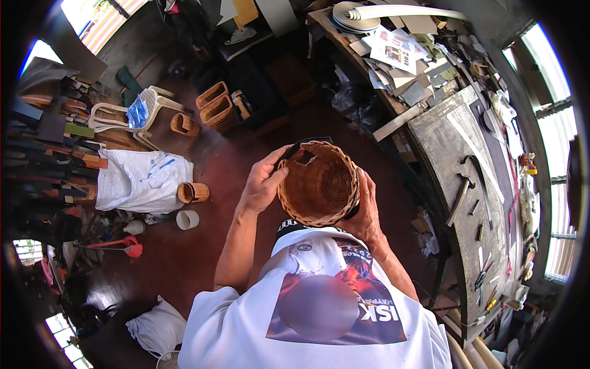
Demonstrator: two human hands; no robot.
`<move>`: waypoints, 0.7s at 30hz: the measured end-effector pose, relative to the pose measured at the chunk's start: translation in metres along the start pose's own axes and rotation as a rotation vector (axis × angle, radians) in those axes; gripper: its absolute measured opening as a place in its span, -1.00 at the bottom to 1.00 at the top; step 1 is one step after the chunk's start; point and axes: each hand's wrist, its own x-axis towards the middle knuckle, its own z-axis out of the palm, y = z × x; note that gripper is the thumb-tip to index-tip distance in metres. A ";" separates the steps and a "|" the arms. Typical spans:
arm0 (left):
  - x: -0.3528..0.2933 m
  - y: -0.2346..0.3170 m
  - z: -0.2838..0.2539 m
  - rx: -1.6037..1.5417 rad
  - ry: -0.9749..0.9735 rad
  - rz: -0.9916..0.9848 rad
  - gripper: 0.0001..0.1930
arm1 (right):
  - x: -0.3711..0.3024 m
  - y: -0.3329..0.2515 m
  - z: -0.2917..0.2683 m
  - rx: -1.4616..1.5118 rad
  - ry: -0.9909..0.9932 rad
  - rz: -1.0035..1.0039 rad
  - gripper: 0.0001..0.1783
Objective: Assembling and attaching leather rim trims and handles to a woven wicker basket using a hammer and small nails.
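Note:
A round brown wicker basket [299, 195] is held up in front of my body, its mouth turned toward me so that the woven inside shows. My left hand [261, 186] grips the left side, with the thumb at the rim and the fingers mostly behind the wall. On the right side my right hand [367, 215] is wrapped round the basket's outside. A black band [316, 141] runs along the far edge of the rim. Near my left fingers there is a gap in the weave, or a cut-out; which one, I cannot tell.
To the right stands a worn workbench [439, 129] with a hammer [461, 198], hand tools and scraps of sheet material. At left are a white plastic chair [111, 115], a white sack [138, 178], smaller wicker baskets [192, 192], a white bucket [187, 219] and a red dustpan [132, 246].

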 end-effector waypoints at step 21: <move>0.032 0.015 0.027 0.086 -0.030 -0.236 -0.56 | -0.016 0.013 -0.024 0.714 -0.125 0.405 0.43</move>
